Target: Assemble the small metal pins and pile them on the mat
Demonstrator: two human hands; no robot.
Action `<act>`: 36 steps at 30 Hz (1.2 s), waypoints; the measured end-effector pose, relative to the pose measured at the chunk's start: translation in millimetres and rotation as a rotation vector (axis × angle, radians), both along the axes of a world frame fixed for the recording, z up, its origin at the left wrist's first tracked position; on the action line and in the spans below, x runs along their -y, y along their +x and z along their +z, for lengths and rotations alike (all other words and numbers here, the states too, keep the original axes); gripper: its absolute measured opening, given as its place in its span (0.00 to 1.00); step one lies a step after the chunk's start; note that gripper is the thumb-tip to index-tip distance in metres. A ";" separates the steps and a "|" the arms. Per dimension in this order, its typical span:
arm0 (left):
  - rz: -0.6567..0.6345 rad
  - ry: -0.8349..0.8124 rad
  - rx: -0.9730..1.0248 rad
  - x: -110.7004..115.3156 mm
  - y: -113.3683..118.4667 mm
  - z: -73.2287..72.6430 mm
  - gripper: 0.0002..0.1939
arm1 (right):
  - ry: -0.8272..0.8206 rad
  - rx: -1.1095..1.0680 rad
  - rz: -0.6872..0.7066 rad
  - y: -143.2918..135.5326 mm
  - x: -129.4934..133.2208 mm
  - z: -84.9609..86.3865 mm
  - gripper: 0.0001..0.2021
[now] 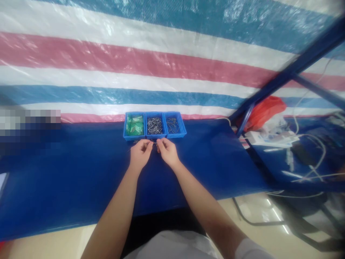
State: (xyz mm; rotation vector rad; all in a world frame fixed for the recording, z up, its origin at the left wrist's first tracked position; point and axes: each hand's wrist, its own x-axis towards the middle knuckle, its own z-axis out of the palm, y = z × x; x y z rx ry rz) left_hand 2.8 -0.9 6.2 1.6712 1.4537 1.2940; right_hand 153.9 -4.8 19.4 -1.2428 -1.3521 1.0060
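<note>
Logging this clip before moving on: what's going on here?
At a blue table, a person's left hand and right hand pinch a thin piece between their fingertips; it is too small to identify. Just beyond stand three blue bins in a row: green packaging in the left one, short metal pins in the middle, thin metal parts in the right.

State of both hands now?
Left hand: closed, pinching a thin piece, too small to identify.
Right hand: closed, apparently pinching the same piece.
</note>
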 end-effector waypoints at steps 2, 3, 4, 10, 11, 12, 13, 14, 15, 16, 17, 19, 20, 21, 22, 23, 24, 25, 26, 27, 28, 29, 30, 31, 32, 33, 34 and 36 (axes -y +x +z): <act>-0.010 -0.004 0.004 0.8 -0.1 0.2 0.13 | -0.001 0.006 -0.002 -0.2 0.5 -0.7 0.23; -0.015 -0.005 0.006 1.1 -0.3 0.0 0.13 | -0.005 0.008 -0.003 -0.2 0.4 -1.2 0.23; -0.018 -0.004 0.008 1.2 -0.5 -0.3 0.13 | -0.009 0.008 -0.005 -0.2 0.3 -1.8 0.23; -0.027 0.010 -0.002 0.5 -1.8 -2.7 0.13 | -0.006 0.007 0.004 0.0 -1.2 -3.6 0.23; -0.027 0.008 -0.003 0.3 -1.8 -3.0 0.13 | -0.007 0.005 0.005 0.0 -1.2 -3.4 0.23; -0.026 0.005 -0.004 0.2 -1.8 -3.2 0.13 | -0.010 0.002 0.004 -0.1 -1.1 -3.2 0.23; -0.029 0.000 -0.004 0.1 -1.7 -3.3 0.13 | -0.013 -0.002 0.004 -0.1 -0.9 -2.9 0.23; -0.033 -0.003 -0.002 0.0 -1.6 -3.4 0.13 | -0.015 -0.007 0.004 -0.2 -0.8 -2.6 0.23; -0.038 -0.006 0.000 0.0 -1.5 -3.5 0.13 | -0.016 -0.013 0.003 -0.3 -0.8 -2.4 0.23; -0.041 -0.006 0.001 -0.1 -1.4 -3.5 0.13 | -0.015 -0.018 0.003 -0.4 -0.8 -2.3 0.23; -0.042 -0.005 0.000 -0.2 -1.4 -3.5 0.13 | -0.014 -0.022 0.003 -0.4 -1.0 -2.2 0.23; -0.040 -0.001 -0.006 -0.5 -1.4 -3.7 0.13 | -0.015 -0.025 0.001 -0.4 -1.6 -2.3 0.23; -0.037 0.000 -0.009 -0.7 -1.5 -3.8 0.13 | -0.015 -0.023 0.000 -0.4 -2.0 -2.4 0.23; -0.034 0.000 -0.011 -0.8 -1.6 -4.0 0.13 | -0.015 -0.020 0.001 -0.4 -2.3 -2.6 0.23; -0.031 -0.002 -0.013 -1.0 -1.6 -4.2 0.13 | -0.014 -0.016 0.001 -0.3 -2.7 -2.7 0.23; -0.028 -0.005 -0.014 -1.1 -1.7 -4.4 0.14 | -0.012 -0.014 0.001 -0.3 -3.0 -2.7 0.23; -0.024 -0.008 -0.016 -1.2 -1.8 -4.6 0.14 | -0.009 -0.016 0.000 -0.3 -3.1 -2.7 0.23; -0.022 -0.011 -0.017 -1.2 -1.9 -4.8 0.14 | -0.005 -0.019 -0.001 -0.3 -3.2 -2.5 0.23; -0.021 -0.015 -0.018 -1.2 -1.9 -4.9 0.14 | -0.002 -0.022 -0.002 -0.3 -3.2 -2.3 0.23; -0.021 -0.018 -0.019 -1.2 -2.0 -4.9 0.14 | 0.000 -0.024 -0.001 -0.3 -3.1 -1.9 0.23; -0.021 -0.020 -0.020 -1.2 -2.0 -4.9 0.15 | 0.001 -0.025 -0.001 -0.2 -2.9 -1.5 0.23; -0.021 -0.022 -0.022 -1.1 -2.0 -4.8 0.15 | 0.000 -0.023 -0.001 -0.2 -2.8 -1.1 0.23; -0.021 -0.023 -0.026 -1.1 -1.9 -4.6 0.15 | -0.001 -0.020 -0.001 -0.2 -2.6 -0.6 0.23; -0.021 -0.023 -0.032 -0.9 -1.9 -4.3 0.15 | -0.003 -0.016 -0.002 -0.2 -2.5 -0.2 0.23; -0.019 -0.022 -0.040 -0.8 -1.8 -3.8 0.15 | -0.004 -0.014 -0.003 -0.2 -2.4 0.1 0.24; -0.017 -0.021 -0.049 -0.6 -1.8 -3.3 0.15 | -0.003 -0.013 -0.004 -0.2 -2.3 0.3 0.24; -0.016 -0.020 -0.059 -0.3 -1.8 -2.8 0.15 | -0.002 -0.013 -0.005 -0.2 -2.2 0.4 0.24; -0.013 -0.016 -0.071 0.2 -1.9 -1.7 0.16 | 0.000 -0.019 -0.005 -0.2 -2.0 0.3 0.23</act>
